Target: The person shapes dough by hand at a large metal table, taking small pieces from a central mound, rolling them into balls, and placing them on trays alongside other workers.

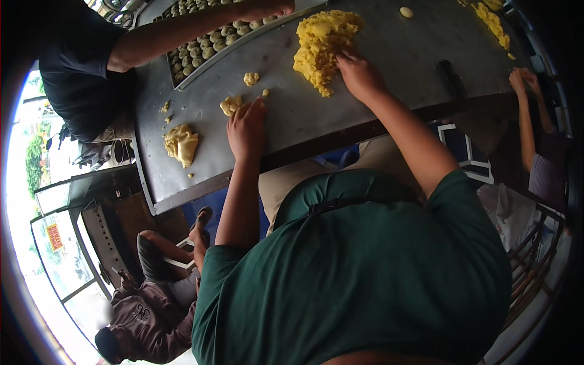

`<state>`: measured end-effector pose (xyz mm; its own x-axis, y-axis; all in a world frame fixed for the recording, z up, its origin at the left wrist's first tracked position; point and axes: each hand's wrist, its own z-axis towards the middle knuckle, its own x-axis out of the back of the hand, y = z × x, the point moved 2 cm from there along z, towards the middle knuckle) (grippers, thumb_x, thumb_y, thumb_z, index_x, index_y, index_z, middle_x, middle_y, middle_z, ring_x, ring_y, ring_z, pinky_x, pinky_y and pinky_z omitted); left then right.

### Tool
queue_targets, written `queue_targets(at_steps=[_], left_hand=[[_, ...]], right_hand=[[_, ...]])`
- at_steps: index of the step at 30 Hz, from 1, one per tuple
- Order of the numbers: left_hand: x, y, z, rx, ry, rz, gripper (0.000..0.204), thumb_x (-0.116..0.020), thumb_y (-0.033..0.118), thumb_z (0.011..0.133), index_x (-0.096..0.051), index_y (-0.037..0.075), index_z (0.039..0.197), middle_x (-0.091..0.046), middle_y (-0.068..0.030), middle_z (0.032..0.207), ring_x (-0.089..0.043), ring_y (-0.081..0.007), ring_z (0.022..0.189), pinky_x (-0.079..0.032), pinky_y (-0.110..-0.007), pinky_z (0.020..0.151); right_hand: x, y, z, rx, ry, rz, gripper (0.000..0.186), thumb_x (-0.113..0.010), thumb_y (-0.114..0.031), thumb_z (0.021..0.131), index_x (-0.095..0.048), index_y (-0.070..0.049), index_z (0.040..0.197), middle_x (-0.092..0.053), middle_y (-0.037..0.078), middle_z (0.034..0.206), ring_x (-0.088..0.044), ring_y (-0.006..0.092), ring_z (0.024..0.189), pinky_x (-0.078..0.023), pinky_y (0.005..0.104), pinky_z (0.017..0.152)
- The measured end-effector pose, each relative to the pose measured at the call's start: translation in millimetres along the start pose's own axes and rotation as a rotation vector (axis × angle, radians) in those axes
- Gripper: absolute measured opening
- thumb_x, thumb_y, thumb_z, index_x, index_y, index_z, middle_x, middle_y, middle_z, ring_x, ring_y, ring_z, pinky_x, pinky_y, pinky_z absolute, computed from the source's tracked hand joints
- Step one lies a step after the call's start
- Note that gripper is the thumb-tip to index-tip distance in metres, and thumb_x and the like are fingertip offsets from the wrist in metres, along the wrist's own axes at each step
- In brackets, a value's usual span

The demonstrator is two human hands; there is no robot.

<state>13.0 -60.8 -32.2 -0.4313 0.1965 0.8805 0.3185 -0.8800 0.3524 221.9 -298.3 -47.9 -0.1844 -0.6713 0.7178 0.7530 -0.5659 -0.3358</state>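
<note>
My right hand (363, 79) reaches to the right edge of a crumbly yellow mound (322, 42), fingers bent into it and pinching some of the yellow mass. On the metal tabletop (292, 121), my left hand (246, 131) rests with curled fingers beside a few small pale dough pieces (230, 105). Whatever lies under those fingers is hidden. Another dough piece (251, 78) and a tiny dough bit (265, 92) sit just beyond. Farther left lies a smooth, soft lump of dough (181, 146) with crumbs around it.
A large tray (207, 52) of rounded dough balls stands at the far left, with a co-worker's arm (182, 36) across it. A pale oval ball (406, 12), a dark object (449, 79) and more yellow mass (493, 27) are at right. Another person's hands (524, 79) meet the right edge.
</note>
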Motion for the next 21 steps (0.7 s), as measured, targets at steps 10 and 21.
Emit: queue_targets(at_steps=[10,21], left_hand=[[-10,8,26,-0.04,0.057,-0.152,0.021,-0.067,0.03,0.097,-0.075,0.011,0.093,-0.075,-0.0089,0.102,-0.071,-0.0326,0.094,-0.056,-0.045,0.08],[22,15,17,-0.198,-0.127,0.469,0.026,-0.069,0.017,0.09,-0.079,0.02,0.114,-0.073,-0.0077,0.108,-0.07,-0.0275,0.098,-0.055,-0.042,0.084]], right_hand=[[34,13,-39,-0.168,-0.132,0.032,0.027,-0.065,-0.016,0.097,-0.069,-0.012,0.123,-0.073,0.011,0.114,-0.07,0.0357,0.101,-0.058,0.0445,0.085],[7,-7,2,-0.005,-0.378,-0.093,0.013,-0.068,-0.012,0.095,-0.073,-0.01,0.107,-0.073,0.01,0.109,-0.068,0.0318,0.107,-0.057,0.0415,0.088]])
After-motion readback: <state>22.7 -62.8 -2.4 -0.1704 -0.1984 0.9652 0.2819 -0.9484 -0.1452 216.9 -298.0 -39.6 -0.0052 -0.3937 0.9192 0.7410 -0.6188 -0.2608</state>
